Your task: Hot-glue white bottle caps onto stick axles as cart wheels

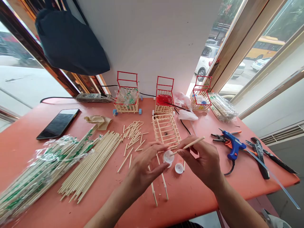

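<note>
My left hand (144, 166) pinches a white cap (168, 156) by its rim. My right hand (201, 161) grips a stick (190, 145), its tip touching the cap's hollow. I judge it best to keep the stick centred and the cap steady. The cap is small, round and shallow, held just above the table (213, 190), near a second cap (179, 168).
</note>
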`<move>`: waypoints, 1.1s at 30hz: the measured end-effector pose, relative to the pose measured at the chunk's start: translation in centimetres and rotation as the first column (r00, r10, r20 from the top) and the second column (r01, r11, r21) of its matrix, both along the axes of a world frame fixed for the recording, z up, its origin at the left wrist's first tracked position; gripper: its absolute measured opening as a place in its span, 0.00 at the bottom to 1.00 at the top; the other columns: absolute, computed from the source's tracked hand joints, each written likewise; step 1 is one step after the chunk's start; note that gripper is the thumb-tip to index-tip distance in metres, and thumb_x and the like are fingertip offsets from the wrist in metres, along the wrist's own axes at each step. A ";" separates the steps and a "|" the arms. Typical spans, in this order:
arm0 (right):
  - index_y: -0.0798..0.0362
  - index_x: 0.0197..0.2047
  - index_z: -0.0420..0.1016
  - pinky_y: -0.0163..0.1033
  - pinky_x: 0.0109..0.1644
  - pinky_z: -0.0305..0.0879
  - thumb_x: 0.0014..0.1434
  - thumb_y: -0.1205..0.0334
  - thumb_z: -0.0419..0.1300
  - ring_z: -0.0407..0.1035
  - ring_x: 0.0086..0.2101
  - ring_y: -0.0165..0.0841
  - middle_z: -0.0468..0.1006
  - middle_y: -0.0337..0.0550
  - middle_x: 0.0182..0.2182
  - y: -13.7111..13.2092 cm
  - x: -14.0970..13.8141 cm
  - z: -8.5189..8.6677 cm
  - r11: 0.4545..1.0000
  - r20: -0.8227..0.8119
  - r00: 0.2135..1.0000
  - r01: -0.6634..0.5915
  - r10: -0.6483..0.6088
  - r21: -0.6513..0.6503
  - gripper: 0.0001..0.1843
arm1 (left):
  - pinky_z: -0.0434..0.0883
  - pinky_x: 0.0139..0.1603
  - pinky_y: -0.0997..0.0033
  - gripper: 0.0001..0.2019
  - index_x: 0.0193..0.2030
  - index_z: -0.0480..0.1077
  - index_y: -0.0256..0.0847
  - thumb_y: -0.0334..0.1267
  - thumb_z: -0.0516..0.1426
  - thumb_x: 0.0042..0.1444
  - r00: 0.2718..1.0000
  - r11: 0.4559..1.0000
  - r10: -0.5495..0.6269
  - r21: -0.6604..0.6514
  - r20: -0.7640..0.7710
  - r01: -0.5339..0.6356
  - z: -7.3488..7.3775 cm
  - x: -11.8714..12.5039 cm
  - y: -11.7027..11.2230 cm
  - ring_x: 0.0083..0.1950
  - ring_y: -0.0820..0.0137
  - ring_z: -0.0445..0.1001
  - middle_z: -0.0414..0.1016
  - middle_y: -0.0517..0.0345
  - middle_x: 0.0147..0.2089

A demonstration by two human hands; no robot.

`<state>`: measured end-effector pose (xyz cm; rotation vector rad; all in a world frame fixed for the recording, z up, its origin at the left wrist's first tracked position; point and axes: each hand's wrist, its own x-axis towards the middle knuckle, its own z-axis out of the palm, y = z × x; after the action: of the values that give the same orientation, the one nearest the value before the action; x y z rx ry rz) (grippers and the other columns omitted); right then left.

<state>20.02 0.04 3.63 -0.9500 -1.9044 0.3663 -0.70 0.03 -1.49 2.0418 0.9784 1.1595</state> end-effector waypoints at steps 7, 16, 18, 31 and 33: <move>0.52 0.36 0.74 0.32 0.28 0.60 0.67 0.67 0.64 0.65 0.25 0.26 0.79 0.36 0.29 -0.1 0.0 0.1 1.000 -0.014 1.000 -0.006 0.006 0.012 0.06 | 0.74 0.56 0.66 0.14 0.52 0.75 0.45 0.34 0.66 0.60 0.996 0.999 0.003 -0.043 0.084 0.001 0.4 0.0 0.1 0.55 0.63 0.79 0.81 0.54 0.50; 0.52 0.36 0.75 0.32 0.28 0.61 0.67 0.68 0.64 0.66 0.25 0.26 0.78 0.36 0.29 -0.2 0.0 0.1 1.000 -0.019 1.000 -0.021 0.022 0.008 0.06 | 0.74 0.56 0.67 0.14 0.51 0.75 0.45 0.34 0.67 0.59 0.994 0.997 0.017 -0.071 0.111 -0.009 0.3 0.1 0.1 0.54 0.63 0.79 0.82 0.54 0.51; 0.52 0.36 0.75 0.32 0.28 0.61 0.67 0.67 0.64 0.66 0.25 0.26 0.78 0.37 0.29 -0.2 0.0 0.2 1.000 -0.019 1.000 -0.018 0.019 0.010 0.06 | 0.74 0.57 0.66 0.14 0.52 0.76 0.45 0.34 0.67 0.59 0.994 0.997 0.019 -0.075 0.112 -0.010 0.3 0.1 0.0 0.55 0.63 0.79 0.82 0.54 0.51; 0.52 0.39 0.76 0.32 0.29 0.62 0.68 0.68 0.63 0.65 0.25 0.26 0.77 0.36 0.29 -0.3 0.1 0.2 1.000 0.017 1.000 -0.009 0.008 0.018 0.04 | 0.72 0.57 0.68 0.13 0.51 0.75 0.46 0.34 0.67 0.60 0.990 0.995 -0.019 -0.097 0.142 0.033 0.3 0.0 0.2 0.55 0.64 0.77 0.79 0.55 0.51; 0.52 0.39 0.76 0.32 0.30 0.63 0.68 0.68 0.63 0.65 0.25 0.26 0.77 0.36 0.29 -0.3 0.1 0.1 1.000 0.020 1.000 -0.011 0.011 0.015 0.04 | 0.72 0.57 0.67 0.12 0.50 0.75 0.45 0.34 0.67 0.60 0.989 0.995 -0.020 -0.091 0.144 0.034 0.3 0.0 0.2 0.55 0.64 0.77 0.79 0.55 0.51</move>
<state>20.11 -0.26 3.77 -0.9368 -1.9287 0.3489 -0.71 0.26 -1.15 1.8654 0.9147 1.2049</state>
